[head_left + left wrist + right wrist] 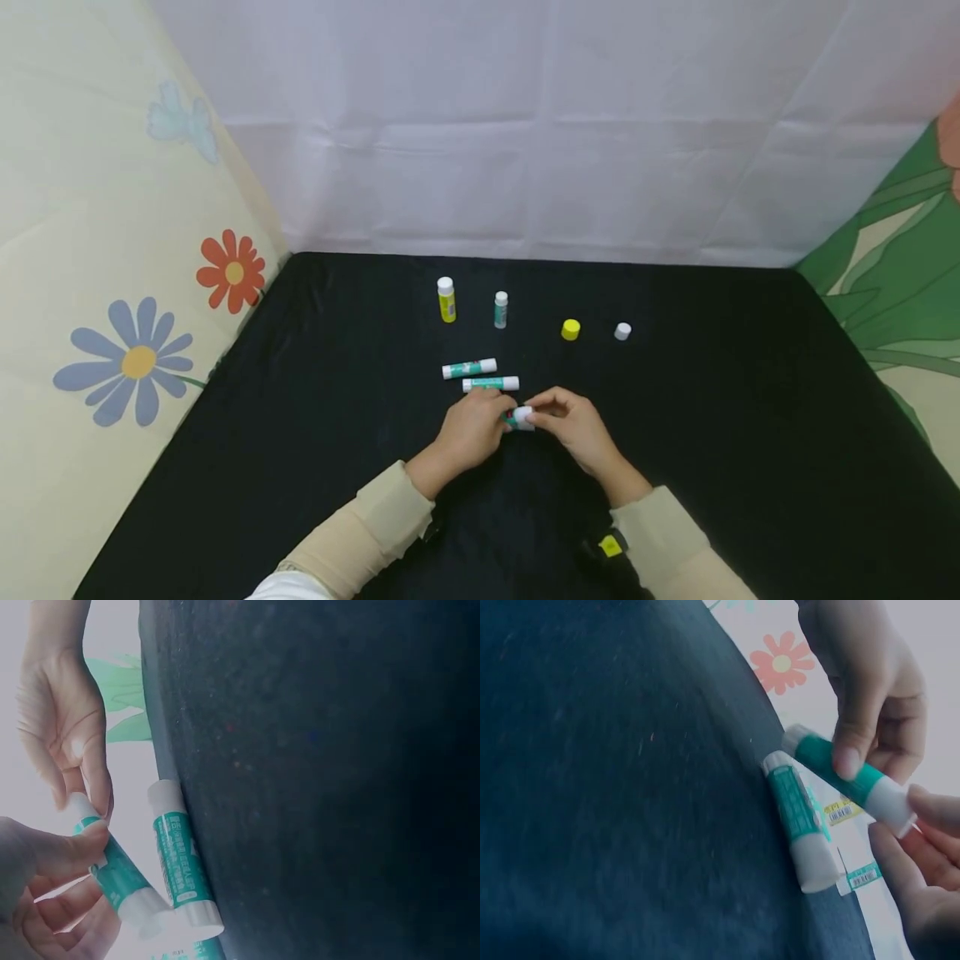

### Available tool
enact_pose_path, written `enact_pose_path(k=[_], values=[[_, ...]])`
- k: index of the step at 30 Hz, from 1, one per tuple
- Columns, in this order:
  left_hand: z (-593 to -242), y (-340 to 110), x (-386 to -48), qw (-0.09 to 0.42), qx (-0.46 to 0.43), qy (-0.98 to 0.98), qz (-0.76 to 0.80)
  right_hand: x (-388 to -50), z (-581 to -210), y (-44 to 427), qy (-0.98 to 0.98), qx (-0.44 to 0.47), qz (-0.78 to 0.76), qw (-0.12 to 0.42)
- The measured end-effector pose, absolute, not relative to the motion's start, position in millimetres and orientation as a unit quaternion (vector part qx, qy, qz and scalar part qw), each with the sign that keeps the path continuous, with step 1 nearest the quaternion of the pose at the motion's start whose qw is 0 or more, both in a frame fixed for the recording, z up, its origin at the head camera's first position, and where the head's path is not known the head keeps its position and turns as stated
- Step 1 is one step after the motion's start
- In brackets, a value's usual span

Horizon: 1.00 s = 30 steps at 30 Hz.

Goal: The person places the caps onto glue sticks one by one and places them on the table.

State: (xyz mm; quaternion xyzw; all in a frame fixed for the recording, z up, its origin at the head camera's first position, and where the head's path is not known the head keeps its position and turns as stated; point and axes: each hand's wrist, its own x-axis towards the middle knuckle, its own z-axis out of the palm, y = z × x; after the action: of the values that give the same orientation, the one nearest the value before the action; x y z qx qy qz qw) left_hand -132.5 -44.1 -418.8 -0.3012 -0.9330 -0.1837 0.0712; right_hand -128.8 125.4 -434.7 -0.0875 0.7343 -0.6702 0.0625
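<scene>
My left hand [468, 429] grips a green-and-white glue stick [823, 761] around its green label. My right hand [579, 429] pinches the white cap [889, 804] at the stick's other end between thumb and fingers. The cap sits against the green body. Just beyond my left hand lies a second green-and-white glue stick [491, 383], its white cap pointing right. A third green-and-white glue stick [469, 368] lies slightly tilted behind that one. In the left wrist view, the held stick slants close beside a lying glue stick [180, 859].
Farther back, a yellow glue stick [447, 308] with a white top and a smaller teal one [501, 313] stand upright. To their right are a yellow cap [571, 330] and a small white cap [622, 332]. All are on a black cloth-covered table [735, 417].
</scene>
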Motion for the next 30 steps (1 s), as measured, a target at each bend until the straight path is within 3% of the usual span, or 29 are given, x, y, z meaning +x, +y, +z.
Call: enact_pose_path(k=[5,16,30], values=[[-420,-45,-129,0.039,-0.308,-0.937,-0.161,-127,-432,132,0.754,-0.092,-0.644,0.091],[-422,-44,-124,-0.038,-0.323,-0.938,-0.123,-131,-431,149,0.817,-0.082,-0.565,0.076],[-426,-41,-125,-0.071,-0.332,-0.937,-0.086,-142,-435,170,0.852,-0.093,-0.511,0.070]])
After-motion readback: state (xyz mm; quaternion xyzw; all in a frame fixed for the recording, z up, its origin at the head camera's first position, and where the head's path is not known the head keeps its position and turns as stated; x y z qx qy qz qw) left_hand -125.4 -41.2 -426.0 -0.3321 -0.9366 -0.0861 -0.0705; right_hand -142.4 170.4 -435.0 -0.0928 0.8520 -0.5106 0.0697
